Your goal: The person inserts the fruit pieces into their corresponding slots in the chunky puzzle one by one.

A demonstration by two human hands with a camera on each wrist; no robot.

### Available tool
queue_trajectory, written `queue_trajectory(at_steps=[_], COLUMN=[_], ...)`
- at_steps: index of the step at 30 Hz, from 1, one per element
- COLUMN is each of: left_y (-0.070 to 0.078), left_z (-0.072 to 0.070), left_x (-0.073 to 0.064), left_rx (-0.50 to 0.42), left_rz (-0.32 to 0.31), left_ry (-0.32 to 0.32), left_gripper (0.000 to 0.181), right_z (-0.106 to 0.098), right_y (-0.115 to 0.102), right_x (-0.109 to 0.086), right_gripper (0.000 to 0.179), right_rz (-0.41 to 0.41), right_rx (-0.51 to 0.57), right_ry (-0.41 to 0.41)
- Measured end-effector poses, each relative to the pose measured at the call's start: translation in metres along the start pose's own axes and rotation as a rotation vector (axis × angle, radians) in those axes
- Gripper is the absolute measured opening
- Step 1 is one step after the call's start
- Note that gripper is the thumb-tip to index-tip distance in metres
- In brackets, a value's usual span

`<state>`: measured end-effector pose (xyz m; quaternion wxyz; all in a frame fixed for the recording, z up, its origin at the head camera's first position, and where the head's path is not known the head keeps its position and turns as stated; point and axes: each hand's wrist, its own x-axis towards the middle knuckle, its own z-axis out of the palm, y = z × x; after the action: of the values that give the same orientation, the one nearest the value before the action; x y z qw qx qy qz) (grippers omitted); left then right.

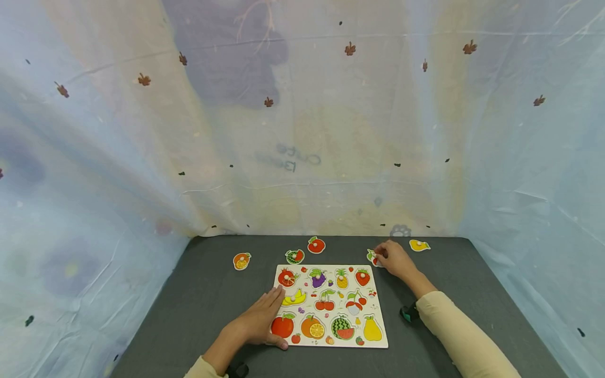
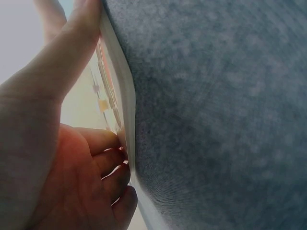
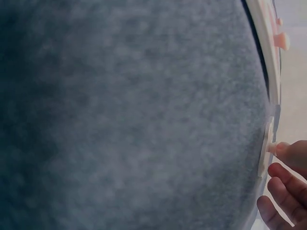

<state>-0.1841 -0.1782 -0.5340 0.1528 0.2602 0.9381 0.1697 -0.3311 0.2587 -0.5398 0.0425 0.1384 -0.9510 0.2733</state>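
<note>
A white fruit puzzle board lies flat on the dark table. My left hand rests on its left edge, fingers extended over the rim and thumb at the near left corner; in the left wrist view the hand lies against the board's pale side. Beyond the far right corner, my right hand pinches a small red-and-green fruit puzzle piece, partly covered by the fingers. The right wrist view has the thumb at the knob of this thin piece, which stays at the table surface.
Loose pieces lie behind the board: an orange, a watermelon, a red fruit and, at far right, a yellow pear. Knobbed pieces, including grapes, sit in the board. A patterned curtain hangs behind the table.
</note>
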Motion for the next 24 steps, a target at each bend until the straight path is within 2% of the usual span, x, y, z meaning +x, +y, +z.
queue_trajectory(at_steps=[5, 24], left_y=[0.000, -0.001], left_z=[0.001, 0.002], left_x=[0.000, 0.000], left_rx=[0.001, -0.002], left_rz=[-0.007, -0.011], left_ry=[-0.002, -0.007], left_gripper=[0.133, 0.133], right_z=[0.002, 0.000], right_y=[0.000, 0.004], right_x=[-0.002, -0.013], right_gripper=[0.014, 0.010], right_rz=[0.023, 0.010], right_rx=[0.002, -0.046], right_ry=[-0.014, 0.010])
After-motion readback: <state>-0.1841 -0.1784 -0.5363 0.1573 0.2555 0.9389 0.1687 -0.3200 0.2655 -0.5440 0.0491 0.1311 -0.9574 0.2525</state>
